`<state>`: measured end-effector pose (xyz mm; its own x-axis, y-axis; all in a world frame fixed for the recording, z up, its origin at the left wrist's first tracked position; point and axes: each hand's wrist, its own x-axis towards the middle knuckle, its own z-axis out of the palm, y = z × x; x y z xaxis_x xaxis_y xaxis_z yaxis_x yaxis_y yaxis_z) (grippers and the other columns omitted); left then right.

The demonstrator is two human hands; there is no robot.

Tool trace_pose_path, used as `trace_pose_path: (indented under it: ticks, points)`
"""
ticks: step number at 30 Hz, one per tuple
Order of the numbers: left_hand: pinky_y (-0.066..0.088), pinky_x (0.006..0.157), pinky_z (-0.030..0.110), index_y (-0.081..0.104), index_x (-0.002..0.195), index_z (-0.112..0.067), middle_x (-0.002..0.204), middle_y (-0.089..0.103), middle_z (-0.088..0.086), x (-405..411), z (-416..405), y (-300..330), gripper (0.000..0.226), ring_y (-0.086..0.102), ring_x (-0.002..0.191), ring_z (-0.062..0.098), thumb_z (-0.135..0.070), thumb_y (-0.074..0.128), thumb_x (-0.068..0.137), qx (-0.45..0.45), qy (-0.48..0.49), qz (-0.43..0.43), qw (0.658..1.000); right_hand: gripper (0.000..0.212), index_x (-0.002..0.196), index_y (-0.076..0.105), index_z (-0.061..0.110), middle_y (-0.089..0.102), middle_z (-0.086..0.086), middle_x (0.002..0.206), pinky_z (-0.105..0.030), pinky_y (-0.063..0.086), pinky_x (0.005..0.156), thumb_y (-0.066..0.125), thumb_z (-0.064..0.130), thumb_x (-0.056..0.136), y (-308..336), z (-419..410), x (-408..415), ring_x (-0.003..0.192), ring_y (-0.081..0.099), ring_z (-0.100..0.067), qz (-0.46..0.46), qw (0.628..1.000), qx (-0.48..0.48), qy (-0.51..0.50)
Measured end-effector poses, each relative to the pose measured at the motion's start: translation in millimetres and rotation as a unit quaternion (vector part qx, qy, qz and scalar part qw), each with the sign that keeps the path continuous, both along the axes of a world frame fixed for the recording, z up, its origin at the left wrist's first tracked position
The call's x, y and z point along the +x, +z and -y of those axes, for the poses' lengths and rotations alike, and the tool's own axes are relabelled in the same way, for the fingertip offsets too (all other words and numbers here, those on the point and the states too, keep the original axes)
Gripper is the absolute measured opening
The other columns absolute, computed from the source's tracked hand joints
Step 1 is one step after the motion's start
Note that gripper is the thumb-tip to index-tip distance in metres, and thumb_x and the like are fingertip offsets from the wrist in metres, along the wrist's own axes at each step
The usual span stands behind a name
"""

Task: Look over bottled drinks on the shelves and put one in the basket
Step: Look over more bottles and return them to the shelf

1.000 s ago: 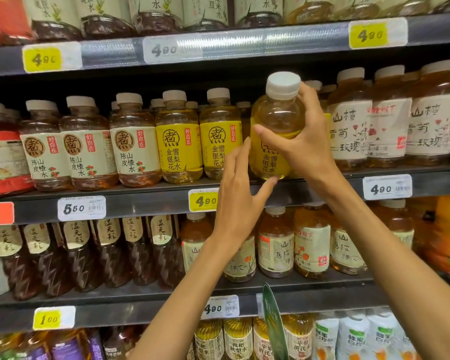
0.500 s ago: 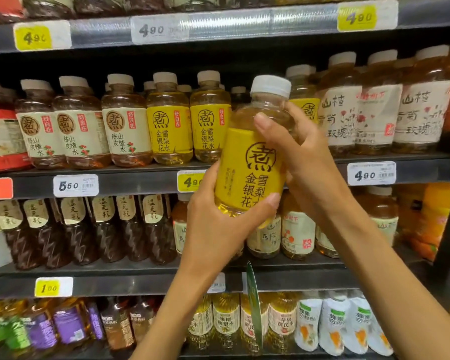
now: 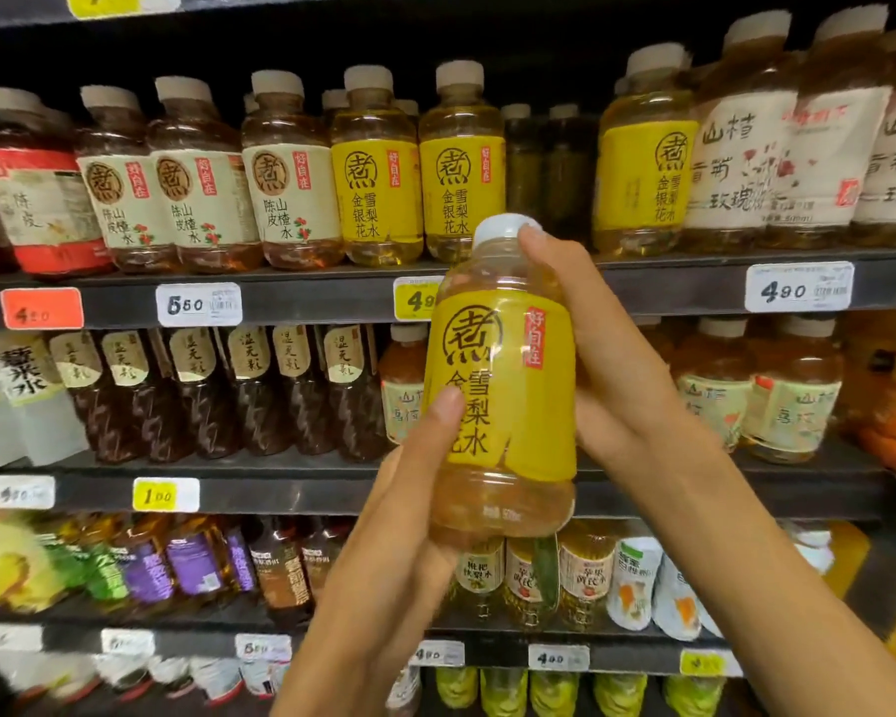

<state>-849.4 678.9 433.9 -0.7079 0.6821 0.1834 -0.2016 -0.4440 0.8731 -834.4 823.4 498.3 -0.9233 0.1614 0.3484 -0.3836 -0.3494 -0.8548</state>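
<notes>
Yellow-labelled bottle (image 3: 503, 385) held upright in front of the shelves, clear of them, white cap up, label facing the camera. Gripped from both sides: left hand (image 3: 409, 514) wrapped round the lower body from the left, thumb (image 3: 443, 411) pressed across the label; right hand (image 3: 616, 375) curled round the right side, fingertip (image 3: 531, 238) touching the cap.

Far behind, upper shelf (image 3: 301, 297) lined with standing bottles: two more yellow-labelled ones (image 3: 417, 199) left of the held bottle's cap, cream-labelled amber ones (image 3: 197, 199) further left, another yellow one (image 3: 642, 183) to the right, then white-labelled ones (image 3: 777, 163) at far right. Price tags (image 3: 198, 304) clipped along the shelf edge, among them a red one (image 3: 41, 308) at left. Next shelf down: dark brown bottles (image 3: 249, 390) at left, orange-brown ones (image 3: 751, 390) at right. Lower still, purple-labelled bottles (image 3: 192, 561) at left, blurred. Basket out of view.
</notes>
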Motion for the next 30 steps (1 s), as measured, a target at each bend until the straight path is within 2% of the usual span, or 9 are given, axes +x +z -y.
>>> trace_pose_path:
  ticks: [3, 6, 9, 12, 15, 20, 22, 26, 30]
  points:
    - [0.050, 0.095, 0.055, 0.061, 0.126, -0.021, 0.126, 0.063, 0.018, -5, 4, 0, 0.077, 0.060, 0.114, 0.042, -0.056, 0.082, 0.061, 0.045, -0.048, 0.031, 0.997, 0.044, 0.114, 0.066, 0.016, 0.071, -0.008, 0.100, -0.044, 0.053, 0.092, 0.059, 0.048, 0.085, 0, 3, -3, 0.098, 0.068, -0.022, 0.021, 1.000, 0.010, 0.014]
    - [0.058, 0.076, 0.046, 0.061, 0.125, -0.004, 0.119, 0.063, 0.029, -7, 7, 1, 0.078, 0.068, 0.095, 0.041, -0.052, 0.080, 0.067, 0.099, -0.160, 0.116, 0.975, 0.057, 0.116, 0.062, 0.010, 0.069, -0.009, 0.101, -0.038, 0.055, 0.087, 0.052, 0.056, 0.085, 1, 2, -10, 0.096, 0.067, -0.023, 0.048, 0.996, -0.035, 0.069]
    - [0.057, 0.079, 0.045, 0.057, 0.125, 0.007, 0.114, 0.063, 0.033, -5, 9, -6, 0.078, 0.068, 0.092, 0.039, -0.051, 0.073, 0.076, 0.126, -0.253, 0.148, 0.948, 0.053, 0.112, 0.061, 0.007, 0.071, -0.011, 0.102, -0.041, 0.053, 0.090, 0.053, 0.051, 0.085, 0, 6, -17, 0.099, 0.069, -0.027, 0.046, 0.992, -0.074, 0.088]
    - [0.056, 0.083, 0.047, 0.053, 0.134, -0.003, 0.124, 0.060, 0.029, -8, 9, -14, 0.079, 0.066, 0.103, 0.042, -0.056, 0.069, 0.077, 0.084, -0.172, 0.115, 0.975, 0.036, 0.099, 0.062, 0.007, 0.073, -0.009, 0.083, -0.036, 0.059, 0.077, 0.052, 0.040, 0.089, 1, 10, -17, 0.081, 0.072, -0.024, 0.002, 0.994, -0.074, 0.076]
    - [0.055, 0.090, 0.045, 0.049, 0.137, -0.014, 0.125, 0.065, 0.016, -20, 14, -12, 0.071, 0.063, 0.114, 0.031, -0.059, 0.052, 0.083, 0.004, -0.040, -0.002, 0.999, 0.030, 0.088, 0.066, 0.008, 0.073, -0.008, 0.079, -0.031, 0.058, 0.064, 0.054, 0.035, 0.093, 9, 8, -12, 0.074, 0.071, -0.021, -0.011, 1.000, -0.021, 0.001]
    - [0.057, 0.085, 0.036, 0.069, 0.113, -0.033, 0.115, 0.071, 0.004, -15, 8, -3, 0.044, 0.068, 0.107, 0.022, -0.057, 0.053, 0.080, -0.021, -0.003, -0.119, 0.993, 0.028, 0.089, 0.066, 0.011, 0.070, -0.009, 0.085, -0.029, 0.059, 0.064, 0.059, 0.038, 0.092, 17, 8, -13, 0.071, 0.069, -0.017, 0.029, 0.993, 0.049, -0.101]
    - [0.057, 0.085, 0.037, 0.070, 0.114, -0.031, 0.118, 0.070, 0.006, -14, 6, -5, 0.041, 0.067, 0.108, 0.024, -0.053, 0.054, 0.083, 0.012, -0.011, -0.089, 0.996, 0.031, 0.095, 0.066, 0.011, 0.072, -0.009, 0.089, -0.030, 0.059, 0.070, 0.057, 0.040, 0.093, 20, 5, -13, 0.076, 0.070, -0.018, 0.040, 0.994, 0.056, -0.086]
    - [0.059, 0.068, 0.042, 0.061, 0.126, -0.010, 0.116, 0.065, 0.027, -18, 5, -3, 0.068, 0.070, 0.090, 0.039, -0.058, 0.058, 0.077, 0.090, -0.123, 0.058, 0.987, 0.041, 0.109, 0.063, 0.007, 0.071, -0.007, 0.093, -0.031, 0.057, 0.078, 0.048, 0.043, 0.095, 20, 3, -12, 0.087, 0.068, -0.020, 0.027, 1.000, 0.009, 0.013]
    - [0.058, 0.073, 0.045, 0.054, 0.131, -0.002, 0.114, 0.064, 0.029, -17, 0, -4, 0.079, 0.069, 0.090, 0.041, -0.059, 0.060, 0.077, 0.113, -0.179, 0.113, 0.971, 0.046, 0.098, 0.063, 0.002, 0.070, -0.013, 0.088, -0.037, 0.057, 0.079, 0.045, 0.044, 0.093, 16, 11, -20, 0.082, 0.070, -0.026, 0.004, 0.993, -0.072, 0.089]
